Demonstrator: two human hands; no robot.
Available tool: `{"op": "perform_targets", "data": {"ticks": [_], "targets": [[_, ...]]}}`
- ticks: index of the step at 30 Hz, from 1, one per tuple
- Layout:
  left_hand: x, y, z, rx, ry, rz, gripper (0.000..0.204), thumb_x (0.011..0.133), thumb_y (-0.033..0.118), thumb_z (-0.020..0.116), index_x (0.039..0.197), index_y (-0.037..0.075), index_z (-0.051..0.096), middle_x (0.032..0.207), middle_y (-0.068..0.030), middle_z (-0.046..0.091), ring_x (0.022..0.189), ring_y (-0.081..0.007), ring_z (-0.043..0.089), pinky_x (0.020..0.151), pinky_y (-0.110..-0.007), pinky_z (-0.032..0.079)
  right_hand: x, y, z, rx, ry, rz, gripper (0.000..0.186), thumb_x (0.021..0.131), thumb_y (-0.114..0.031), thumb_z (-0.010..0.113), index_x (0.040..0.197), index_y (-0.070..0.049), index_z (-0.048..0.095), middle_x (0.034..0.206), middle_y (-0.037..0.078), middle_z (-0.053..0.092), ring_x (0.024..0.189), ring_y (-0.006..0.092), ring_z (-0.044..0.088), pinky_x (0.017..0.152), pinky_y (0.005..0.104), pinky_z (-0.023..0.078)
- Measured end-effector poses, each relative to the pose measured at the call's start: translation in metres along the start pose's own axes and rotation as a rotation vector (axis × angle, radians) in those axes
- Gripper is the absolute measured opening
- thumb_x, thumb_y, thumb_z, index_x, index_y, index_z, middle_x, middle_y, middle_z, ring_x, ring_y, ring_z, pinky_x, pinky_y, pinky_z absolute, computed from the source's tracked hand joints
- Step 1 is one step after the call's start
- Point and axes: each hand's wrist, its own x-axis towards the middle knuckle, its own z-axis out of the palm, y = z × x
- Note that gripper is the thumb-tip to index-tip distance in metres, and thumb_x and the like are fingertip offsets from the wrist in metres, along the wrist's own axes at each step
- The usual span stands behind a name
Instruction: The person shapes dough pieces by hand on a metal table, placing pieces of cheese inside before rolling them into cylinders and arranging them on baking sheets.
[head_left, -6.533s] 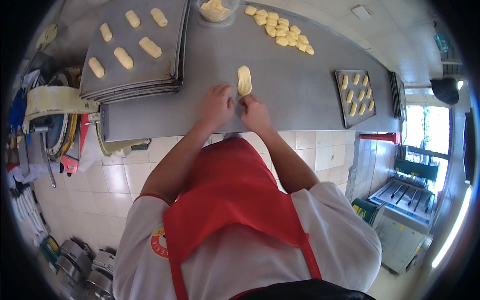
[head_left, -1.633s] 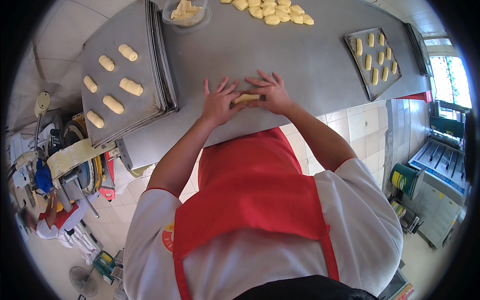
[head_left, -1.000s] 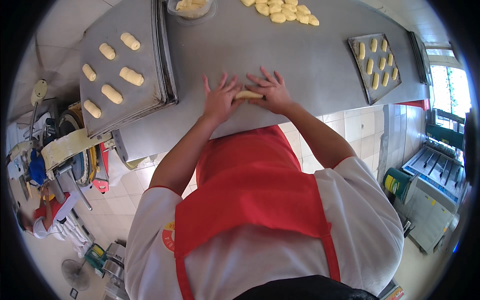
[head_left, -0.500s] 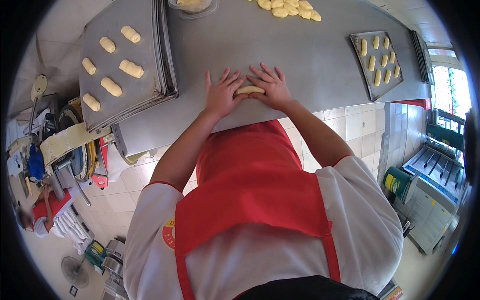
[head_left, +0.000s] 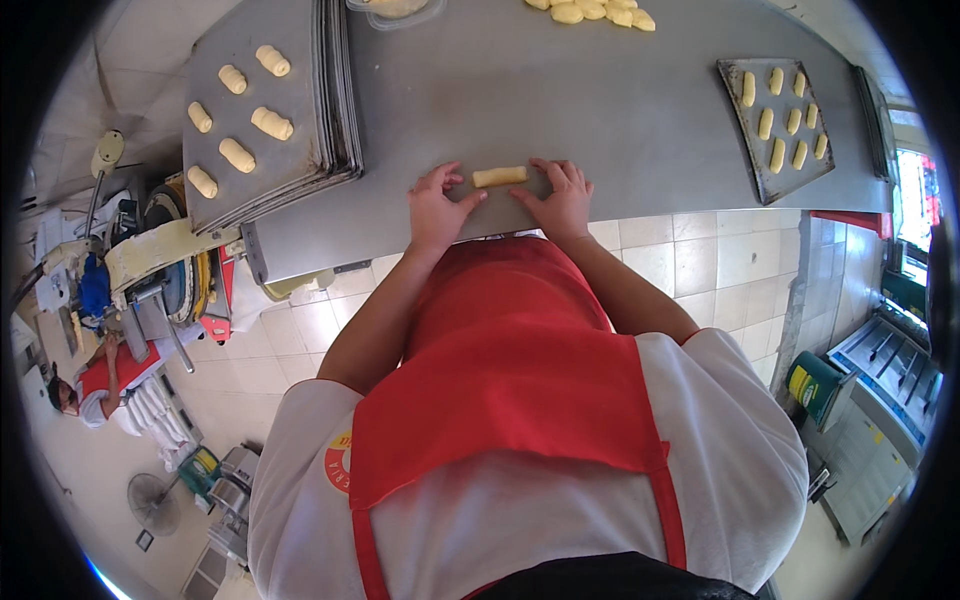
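Note:
A short pale-yellow dough roll lies crosswise on the grey metal table, near its front edge. My left hand rests just left of the roll, thumb and fingers apart with a gap between them. To the right of the roll, my right hand has its fingers curved and its thumb spread toward the dough. Both hands appear a little apart from the roll and hold nothing.
At the left, stacked baking trays carry several thick dough rolls. A smaller tray at the right holds slimmer ones. Dough pieces and a clear plastic tub sit at the far edge. Another person works at the far left.
My hands have moved apart from the dough, which they were covering with fingers stretched forward. The roll now lies uncovered between them. The view has shifted slightly.

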Motion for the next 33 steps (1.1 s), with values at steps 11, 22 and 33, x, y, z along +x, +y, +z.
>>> {"op": "perform_targets", "data": {"ticks": [11, 22, 33], "targets": [[-0.005, 0.005, 0.004, -0.052, 0.036, 0.142, 0.054, 0.086, 0.009, 0.086, 0.137, 0.005, 0.069, 0.114, -0.0146, 0.078, 0.107, -0.0232, 0.074, 0.092, -0.037, 0.062, 0.003, 0.004, -0.011, 0.185, 0.061, -0.278, 0.046, 0.093, -0.016, 0.076, 0.138, -0.016, 0.064, 0.132, 0.012, 0.069, 0.12, 0.0338, 0.063, 0.106, 0.0512, 0.046], [0.046, 0.108, -0.356, 0.079, 0.158, 0.537, 0.058, 0.083, 0.011, 0.086, 0.139, 0.012, 0.071, 0.132, -0.0062, 0.075, 0.115, -0.0216, 0.072, 0.101, -0.037, 0.057, 0.131, -0.262, -0.05, 0.47, -0.033, -0.832, 0.047, 0.095, -0.007, 0.078, 0.14, -0.007, 0.064, 0.118, 0.013, 0.07, 0.097, 0.0303, 0.069, 0.078, 0.038, 0.056], [-0.031, -0.067, -0.513, -0.154, 0.824, 0.615, 0.055, 0.085, 0.024, 0.081, 0.128, -0.008, 0.07, 0.135, -0.0255, 0.069, 0.128, -0.037, 0.064, 0.112, -0.047, 0.047, 0.386, -0.517, 0.185, 0.099, 0.0, -0.472, 0.06, 0.091, -0.034, 0.084, 0.139, -0.003, 0.066, 0.126, 0.016, 0.073, 0.11, 0.0361, 0.072, 0.092, 0.047, 0.058]]}}
